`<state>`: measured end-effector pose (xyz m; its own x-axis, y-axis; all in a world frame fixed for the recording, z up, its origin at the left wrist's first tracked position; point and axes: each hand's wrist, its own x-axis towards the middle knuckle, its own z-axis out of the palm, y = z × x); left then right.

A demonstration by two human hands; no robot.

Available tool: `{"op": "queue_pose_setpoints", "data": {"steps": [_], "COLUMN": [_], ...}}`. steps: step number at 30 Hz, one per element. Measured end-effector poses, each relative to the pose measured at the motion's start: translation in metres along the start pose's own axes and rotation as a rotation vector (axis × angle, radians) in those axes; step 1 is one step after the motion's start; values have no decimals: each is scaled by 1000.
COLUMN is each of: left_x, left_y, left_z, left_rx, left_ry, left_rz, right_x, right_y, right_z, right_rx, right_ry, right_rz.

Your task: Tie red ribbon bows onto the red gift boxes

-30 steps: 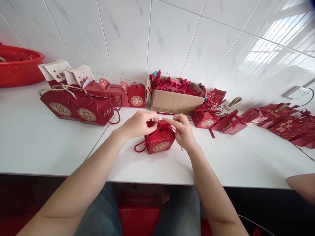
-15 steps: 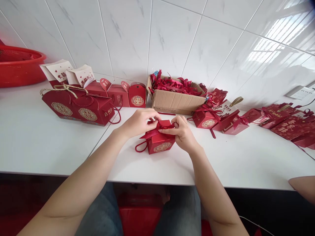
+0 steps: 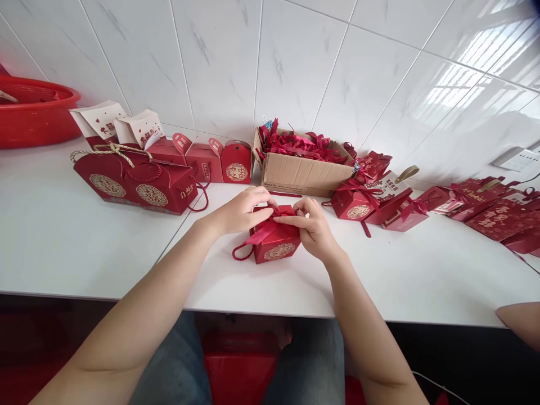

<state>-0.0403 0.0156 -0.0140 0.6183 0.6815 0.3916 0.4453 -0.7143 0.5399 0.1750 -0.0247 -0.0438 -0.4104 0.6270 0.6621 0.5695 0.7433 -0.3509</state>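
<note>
A small red gift box (image 3: 276, 250) with a gold round emblem stands upright on the white table in front of me. A dark red ribbon (image 3: 264, 232) lies over its top, one tail hanging toward the front left. My left hand (image 3: 247, 209) pinches the ribbon near the middle of the lid. From the other side, my right hand (image 3: 313, 229) pinches the ribbon too, thumb and fingers close to the knot area. The fingertips hide part of the knot. A twisted red cord loop (image 3: 242, 252) sticks out at the box's left side.
Behind the box stands a cardboard carton (image 3: 304, 173) full of ribbons. Red gift boxes line the wall, with a large rope-handled box (image 3: 130, 183) at left and ribboned boxes (image 3: 356, 205) at right. A red basin (image 3: 37, 121) sits far left. Another person's arm (image 3: 521, 320) rests at the right edge.
My fingers have shifted slightly at the ribbon on the lid. The left ribbon tail has swung down across the box's front left corner. The box has stayed in place.
</note>
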Motion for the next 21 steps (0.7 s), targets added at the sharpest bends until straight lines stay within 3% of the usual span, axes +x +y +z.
{"op": "queue_pose_setpoints", "data": {"steps": [10,21], "left_x": [0,1], "left_y": [-2,-6], "left_z": [0,-2], "left_rx": [-19,49], "left_ry": [36,101], "left_rz": [68,43], "right_x": [3,-3], "right_y": [-6,4], "right_z": [1,0], "right_rx": [35,-1], "right_ry": [0,-27], "right_rz": [87,-57]}}
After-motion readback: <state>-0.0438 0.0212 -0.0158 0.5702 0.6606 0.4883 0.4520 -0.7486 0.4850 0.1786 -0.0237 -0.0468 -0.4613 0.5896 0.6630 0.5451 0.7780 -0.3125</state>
